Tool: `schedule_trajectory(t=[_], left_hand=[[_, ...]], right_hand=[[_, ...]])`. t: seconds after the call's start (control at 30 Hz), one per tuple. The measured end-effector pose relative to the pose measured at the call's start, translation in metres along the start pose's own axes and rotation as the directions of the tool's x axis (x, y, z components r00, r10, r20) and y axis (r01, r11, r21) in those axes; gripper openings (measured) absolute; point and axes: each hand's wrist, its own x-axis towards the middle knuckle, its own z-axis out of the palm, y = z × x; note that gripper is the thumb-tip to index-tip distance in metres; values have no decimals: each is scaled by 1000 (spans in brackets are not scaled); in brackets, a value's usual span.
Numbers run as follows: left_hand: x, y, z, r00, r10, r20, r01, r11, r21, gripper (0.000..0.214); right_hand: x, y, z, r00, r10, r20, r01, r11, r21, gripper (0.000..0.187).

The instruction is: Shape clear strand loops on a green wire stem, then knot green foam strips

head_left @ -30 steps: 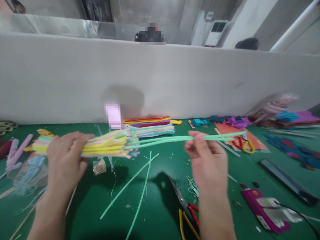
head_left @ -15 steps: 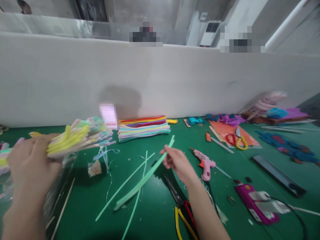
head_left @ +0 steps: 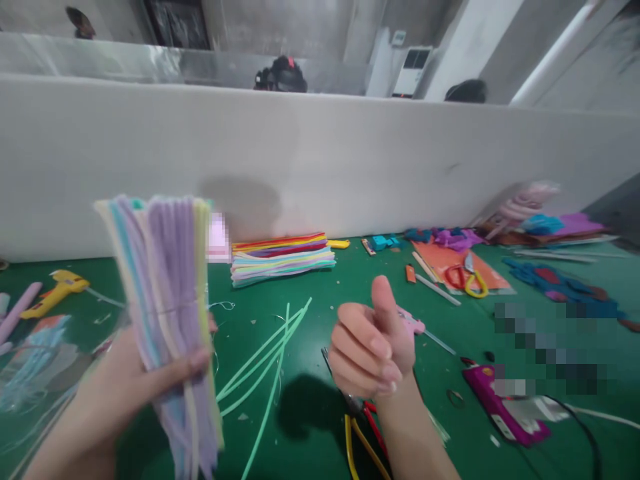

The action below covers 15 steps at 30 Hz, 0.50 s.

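Observation:
My left hand (head_left: 135,380) grips a thick bundle of pastel pipe cleaners (head_left: 173,267), mostly lilac with cream, blue and yellow ones. The bundle stands nearly upright above the table, and my thumb lies across its front. My right hand (head_left: 373,343) hovers at centre right, its fingers curled in and the thumb raised; nothing shows in it. Several mint green pipe cleaners (head_left: 277,350) lie loosely crossed on the table between my hands. Partly hidden under my right hand and forearm are scissors or pliers with yellow and red handles (head_left: 353,443), and a pink glue gun (head_left: 413,323).
A stack of multicoloured pipe cleaners (head_left: 283,260) lies by the white partition (head_left: 350,160). At left is a yellow glue gun (head_left: 63,290). To the right are red-and-yellow scissors (head_left: 470,277) on an orange sheet (head_left: 435,257), and a purple box (head_left: 500,400) with a cable.
The mint green pipe cleaners that my right hand held now lie on the table. My left hand has swung the pastel bundle upright and inward. My right hand has come nearer the camera.

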Motion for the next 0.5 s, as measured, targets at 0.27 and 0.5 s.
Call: schedule_trajectory(t=[0.27,0.5], left_hand=[[-1,23,92,613,333,717,557,461,-691,55],[-2,22,91,669,305,678,546,416,-727,51]], right_hand=[[-2,3,3,973,170,-156,-155,982,106,85],[-16,-1,-4,992,94,80,-108,976,192,80]])
